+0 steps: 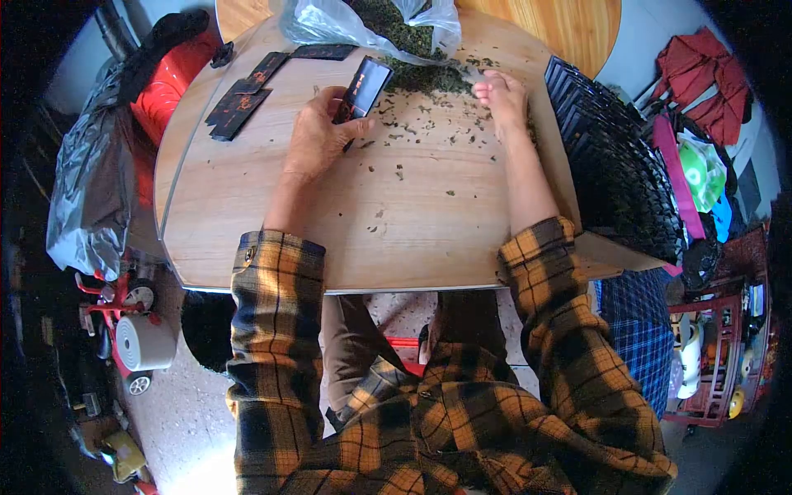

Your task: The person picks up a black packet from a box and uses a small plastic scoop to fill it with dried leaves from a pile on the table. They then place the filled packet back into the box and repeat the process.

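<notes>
My left hand is closed around a black packet with red print, held tilted with its silvery inner side showing. Loose dried leaves lie heaped just right of the packet, spilling out of a clear plastic bag at the table's far side. At the right edge of the heap, my right hand has its fingers curled together; I cannot tell what is in them. Several flat black packets with red print lie overlapping on the left of the wooden table.
A cardboard box filled with rows of black packets stands at the right edge. Leaf crumbs are scattered between my forearms. A red chair stands left, and a white roll sits on a red wheeled toy below.
</notes>
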Demonstrator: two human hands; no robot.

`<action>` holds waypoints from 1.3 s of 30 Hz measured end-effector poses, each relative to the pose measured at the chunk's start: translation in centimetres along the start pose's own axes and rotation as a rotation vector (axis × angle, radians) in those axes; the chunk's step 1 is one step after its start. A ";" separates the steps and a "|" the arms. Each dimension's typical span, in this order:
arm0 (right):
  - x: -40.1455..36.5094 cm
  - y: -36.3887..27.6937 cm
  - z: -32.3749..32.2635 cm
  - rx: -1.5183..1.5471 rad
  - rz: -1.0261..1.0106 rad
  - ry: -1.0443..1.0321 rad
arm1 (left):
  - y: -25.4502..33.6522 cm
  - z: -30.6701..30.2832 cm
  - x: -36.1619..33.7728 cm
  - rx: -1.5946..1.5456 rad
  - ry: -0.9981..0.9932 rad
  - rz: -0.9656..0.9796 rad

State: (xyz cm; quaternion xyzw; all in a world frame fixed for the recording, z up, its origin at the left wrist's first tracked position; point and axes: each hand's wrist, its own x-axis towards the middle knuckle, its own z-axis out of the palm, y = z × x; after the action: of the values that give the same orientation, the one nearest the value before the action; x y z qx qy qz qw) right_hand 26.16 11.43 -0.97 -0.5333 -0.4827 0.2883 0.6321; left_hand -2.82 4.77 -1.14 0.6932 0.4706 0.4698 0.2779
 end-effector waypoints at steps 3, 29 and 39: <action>-0.3 -1.4 0.0 0.060 0.002 -0.012 | -0.7 0.1 0.2 -0.031 -0.003 -0.007; -6.6 -9.8 3.5 -0.361 -0.628 -0.368 | 0.1 0.1 -0.3 -0.021 -0.003 -0.007; -8.3 -10.6 4.3 -0.262 -0.628 -0.471 | 0.5 0.1 -0.3 -0.061 -0.023 -0.002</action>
State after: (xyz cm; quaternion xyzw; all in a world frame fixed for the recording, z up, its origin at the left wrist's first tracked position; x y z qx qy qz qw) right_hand 17.54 3.07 6.43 -0.3555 -0.7859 0.1319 0.4885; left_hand -2.58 4.28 -0.95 0.6894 0.4533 0.4757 0.3049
